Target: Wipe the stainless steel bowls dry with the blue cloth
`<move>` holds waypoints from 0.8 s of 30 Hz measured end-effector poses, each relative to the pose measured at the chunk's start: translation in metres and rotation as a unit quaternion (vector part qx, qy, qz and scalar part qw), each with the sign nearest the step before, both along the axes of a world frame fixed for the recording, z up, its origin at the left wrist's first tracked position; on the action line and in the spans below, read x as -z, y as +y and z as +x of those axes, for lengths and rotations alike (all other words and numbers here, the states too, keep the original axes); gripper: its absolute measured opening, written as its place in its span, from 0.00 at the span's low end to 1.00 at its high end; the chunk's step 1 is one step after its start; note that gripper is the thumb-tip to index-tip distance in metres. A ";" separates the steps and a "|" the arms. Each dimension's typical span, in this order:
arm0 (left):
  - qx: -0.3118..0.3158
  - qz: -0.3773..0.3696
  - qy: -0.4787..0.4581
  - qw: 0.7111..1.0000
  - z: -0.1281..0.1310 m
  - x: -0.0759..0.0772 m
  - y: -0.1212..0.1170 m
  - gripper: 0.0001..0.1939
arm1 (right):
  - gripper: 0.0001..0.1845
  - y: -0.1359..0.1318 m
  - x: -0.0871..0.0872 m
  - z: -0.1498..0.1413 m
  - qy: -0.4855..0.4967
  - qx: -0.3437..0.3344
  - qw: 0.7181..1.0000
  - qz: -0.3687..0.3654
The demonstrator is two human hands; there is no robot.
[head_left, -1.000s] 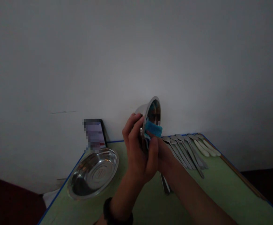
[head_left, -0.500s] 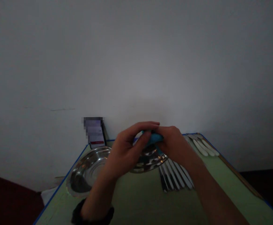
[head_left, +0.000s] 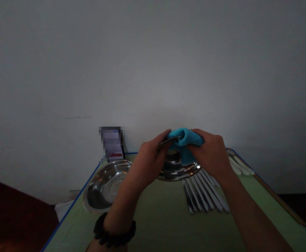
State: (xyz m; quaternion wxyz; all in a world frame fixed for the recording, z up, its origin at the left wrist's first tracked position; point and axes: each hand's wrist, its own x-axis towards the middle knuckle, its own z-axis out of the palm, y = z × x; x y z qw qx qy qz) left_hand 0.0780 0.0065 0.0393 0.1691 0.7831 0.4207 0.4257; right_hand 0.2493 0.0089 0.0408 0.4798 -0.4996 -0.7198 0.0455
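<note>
My left hand (head_left: 149, 161) is closed on one end of a thin metal piece of cutlery (head_left: 170, 140); its exact kind is hidden. Bunched in my right hand (head_left: 213, 154) is a light blue cloth (head_left: 188, 137), folded around the cutlery's other end. Part of the cloth hangs below the fingers. Both hands are raised above a shiny metal bowl (head_left: 175, 174), partly covered by them. To the left, behind my left forearm, stands a second metal bowl (head_left: 96, 190).
Several pieces of silver cutlery (head_left: 204, 194) lie fanned out beside the right bowl. White-handled cutlery (head_left: 243, 167) lies at the table's far right corner. A phone (head_left: 113, 145) leans against the wall (head_left: 153, 70) at the back left. The green table (head_left: 163, 224) has blue edging.
My hands have moved apart, uncovering the metal cutlery and more of the blue cloth between them. The view has shifted slightly, so the table items sit a little differently in frame.
</note>
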 end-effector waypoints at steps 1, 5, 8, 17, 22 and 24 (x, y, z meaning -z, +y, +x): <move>-0.005 0.013 -0.007 1.000 -0.001 0.000 0.000 0.20 | 0.12 0.000 0.001 -0.002 0.009 0.004 1.000 0.007; -0.017 0.059 -0.117 0.991 -0.003 0.001 0.003 0.18 | 0.12 0.002 0.005 -0.006 0.083 0.036 0.995 0.039; -0.057 0.040 -0.276 0.959 0.003 0.000 0.004 0.14 | 0.14 0.006 0.010 -0.012 0.217 0.069 0.974 0.013; -0.100 0.011 -0.446 0.889 0.022 0.006 0.005 0.17 | 0.17 0.013 0.026 -0.024 0.333 -0.037 0.935 -0.115; -0.122 0.024 -0.221 0.967 -0.002 -0.003 0.005 0.13 | 0.10 0.004 -0.002 0.008 0.124 -0.031 0.991 -0.033; -0.090 0.004 -0.072 0.993 -0.007 -0.008 0.002 0.10 | 0.09 -0.002 -0.011 0.015 0.036 -0.012 0.999 -0.021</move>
